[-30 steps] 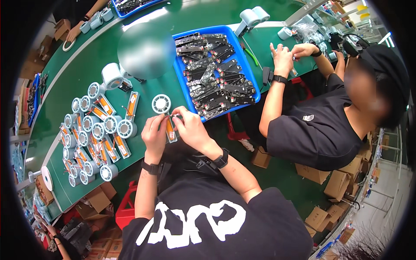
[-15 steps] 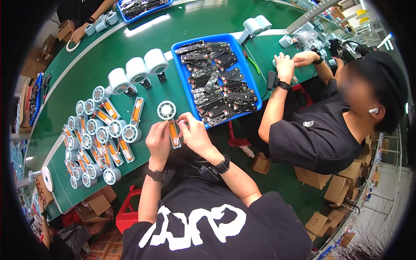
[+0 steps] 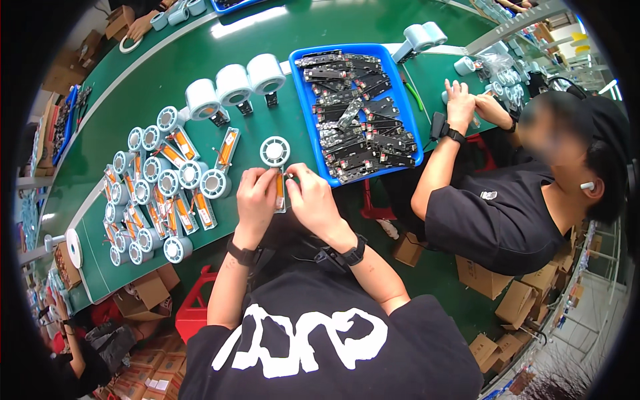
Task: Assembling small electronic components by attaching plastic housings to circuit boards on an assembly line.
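Note:
A pale blue handheld fan (image 3: 274, 152) lies on the green table in front of me, its round head pointing away. Its handle is uncovered and shows an orange strip (image 3: 280, 190). My left hand (image 3: 257, 203) is closed at the left side of the handle, fingertips just below the head. At the right side, my right hand (image 3: 313, 200) is pinched near the top of the handle; whatever is between its fingertips is too small to make out. To the left lie several similar fans (image 3: 169, 182) with uncovered handles and thin wires.
A blue tray (image 3: 303, 113) of black circuit-board strips (image 3: 353, 113) stands at the right. Beyond the loose fans are several upright round fan units (image 3: 235, 87). A co-worker (image 3: 493, 193) works at the right; green-handled pliers (image 3: 414, 95) lie beyond the tray. A red stool (image 3: 193, 313) is below left.
The whole view has shifted, so the table things appear farther right. Both hands remain at the same fan, with my left fingers now covering more of the handle's top.

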### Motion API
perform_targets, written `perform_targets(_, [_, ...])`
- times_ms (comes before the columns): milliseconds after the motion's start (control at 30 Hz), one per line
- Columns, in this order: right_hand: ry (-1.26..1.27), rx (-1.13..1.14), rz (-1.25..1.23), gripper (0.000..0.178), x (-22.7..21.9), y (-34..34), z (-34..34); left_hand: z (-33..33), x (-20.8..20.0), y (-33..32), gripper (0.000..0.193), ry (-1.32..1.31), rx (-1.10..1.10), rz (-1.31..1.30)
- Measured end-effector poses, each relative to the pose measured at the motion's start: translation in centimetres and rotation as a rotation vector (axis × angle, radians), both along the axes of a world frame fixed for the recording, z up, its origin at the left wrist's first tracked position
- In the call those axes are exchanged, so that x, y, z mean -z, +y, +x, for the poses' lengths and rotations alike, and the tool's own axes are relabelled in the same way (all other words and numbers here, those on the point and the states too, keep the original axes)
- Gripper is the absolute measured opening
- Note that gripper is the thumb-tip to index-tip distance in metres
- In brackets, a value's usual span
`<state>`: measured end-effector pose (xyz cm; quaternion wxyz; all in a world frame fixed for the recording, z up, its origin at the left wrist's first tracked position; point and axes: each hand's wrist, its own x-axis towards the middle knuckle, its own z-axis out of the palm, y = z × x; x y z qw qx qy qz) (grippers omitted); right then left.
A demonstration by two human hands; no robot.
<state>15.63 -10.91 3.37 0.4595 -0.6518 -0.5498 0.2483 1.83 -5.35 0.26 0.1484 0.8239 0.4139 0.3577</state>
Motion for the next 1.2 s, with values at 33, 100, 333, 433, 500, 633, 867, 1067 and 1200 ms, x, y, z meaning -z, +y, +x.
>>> perform_targets(33, [0.019, 0.004, -0.03, 0.016, 0.1, 0.1, 0.3, 0.2, 0.4, 0.0, 0.019, -0.09, -0.018, -0.054])
perform_targets(100, [0.047, 0.004, -0.062, 0.015, 0.3, 0.3, 0.6, 0.4, 0.7, -0.2, 0.019, -0.172, -0.041, -0.111])
perform_targets(333, [0.133, 0.025, -0.101, 0.014, 1.1, 0.6, 1.1, 1.4, -0.1, -0.4, 0.016, -0.129, -0.023, 0.045])
perform_targets(433, [0.111, 0.021, -0.1, 0.014, 1.3, 0.6, 0.7, 1.1, -0.2, -0.2, 0.015, -0.058, -0.043, 0.035])
perform_targets(500, [0.113, 0.009, -0.107, 0.014, 1.2, 0.5, 0.5, 1.0, -0.4, -0.2, 0.014, -0.009, -0.062, 0.025])
perform_targets(633, [0.084, -0.017, -0.114, 0.014, 0.7, 0.5, 0.9, 1.7, -0.6, -0.1, 0.013, -0.056, -0.11, -0.047])
perform_targets(867, [0.201, -0.022, -0.199, 0.017, 1.0, 0.4, 0.7, 1.4, -0.5, 0.7, 0.011, -0.409, -0.246, -0.696])
perform_targets(1067, [0.128, -0.015, -0.131, 0.018, 1.1, 0.4, 0.6, 0.7, 0.3, 0.4, 0.016, -0.491, -0.102, -0.513])
perform_targets(1200, [0.111, -0.003, -0.115, 0.019, 1.2, 0.4, 0.5, 0.4, 0.2, 0.3, 0.023, -0.289, -0.021, -0.147])
